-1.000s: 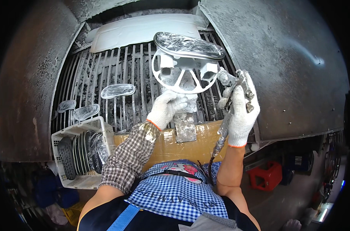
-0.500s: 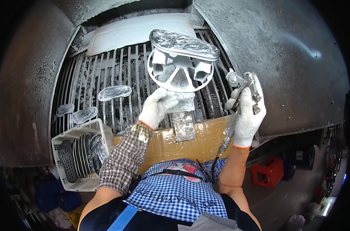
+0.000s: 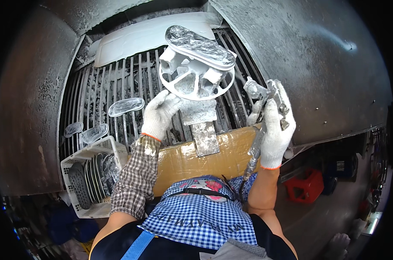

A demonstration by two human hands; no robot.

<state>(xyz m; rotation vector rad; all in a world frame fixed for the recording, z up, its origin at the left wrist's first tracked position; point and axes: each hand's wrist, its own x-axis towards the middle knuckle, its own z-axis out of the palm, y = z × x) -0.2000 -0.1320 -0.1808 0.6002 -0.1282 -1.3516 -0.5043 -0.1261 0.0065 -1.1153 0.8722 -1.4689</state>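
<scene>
In my right hand (image 3: 278,125) is a spray gun (image 3: 258,92), its handle wrapped by my gloved fingers and its nozzle facing left. My left hand (image 3: 161,113), gloved too, has its fingers stretched toward the lower left rim of a white spoked wheel-shaped stand (image 3: 196,92). Whether the fingertips touch that rim I cannot tell. On top of the stand's two blocks lies a long oval piece (image 3: 201,47) with a shiny, crinkled film-like face and a pale rim, tilted down to the right. A coated metal plate (image 3: 206,138) sticks out below the stand.
Slatted metal grating (image 3: 131,82) lies under the stand, with smaller oval pieces (image 3: 126,106) on it at left. A white plastic basket (image 3: 92,208) holds several upright ovals. Tape-covered cardboard (image 3: 175,167) runs along the front. Metal walls (image 3: 317,65) flank the grating; a red stool (image 3: 307,186) stands at right.
My left hand has moved left and up from the stand's base to near its rim. The stand and the oval piece have turned a little. The right hand still grips the spray gun.
</scene>
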